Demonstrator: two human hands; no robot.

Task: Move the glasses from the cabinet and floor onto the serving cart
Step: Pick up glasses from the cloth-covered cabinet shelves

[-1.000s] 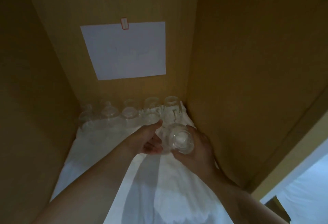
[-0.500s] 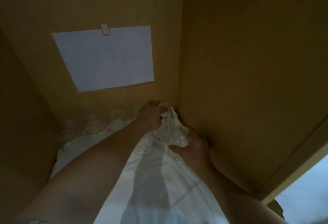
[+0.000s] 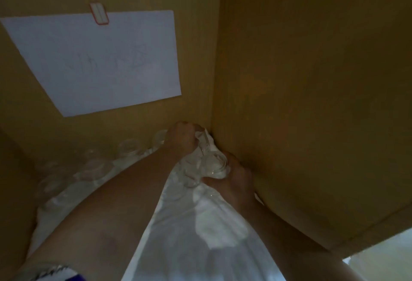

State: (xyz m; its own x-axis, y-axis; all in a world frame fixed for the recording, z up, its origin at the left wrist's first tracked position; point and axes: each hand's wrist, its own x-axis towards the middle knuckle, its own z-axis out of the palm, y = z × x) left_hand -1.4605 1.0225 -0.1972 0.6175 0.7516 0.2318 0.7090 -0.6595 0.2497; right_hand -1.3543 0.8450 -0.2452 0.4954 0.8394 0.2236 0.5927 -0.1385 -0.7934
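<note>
Head view looks into a dim wooden cabinet (image 3: 312, 80) whose floor is covered by a white cloth (image 3: 189, 236). The left hand (image 3: 181, 139) reaches to the far right corner, at about 12 o'clock from the picture's centre, with its fingers curled over the top of a clear glass (image 3: 201, 141) that stands right against the corner where the back wall meets the right wall. That glass sits at about 3 o'clock of the left hand, under its fingertips; how firm the hold is cannot be told in the dim light. The right hand (image 3: 234, 180) lies at about 5 o'clock from the left one, close along the right wall, with thumb and fingers wrapped around a second glass (image 3: 215, 166). This second glass lies tilted in the grasp, its round mouth turned toward the camera, at about 10 o'clock of the right hand's palm. The two glasses are just beside each other, and whether they touch cannot be told. A row of further glasses (image 3: 131, 147) stands along the back wall, running toward 9 o'clock from the left hand, their outlines blurred. Above them a white sheet of paper (image 3: 98, 62) hangs on the back wall under a red-edged clip (image 3: 99, 13), with faint pencil marks too dim to read.
</note>
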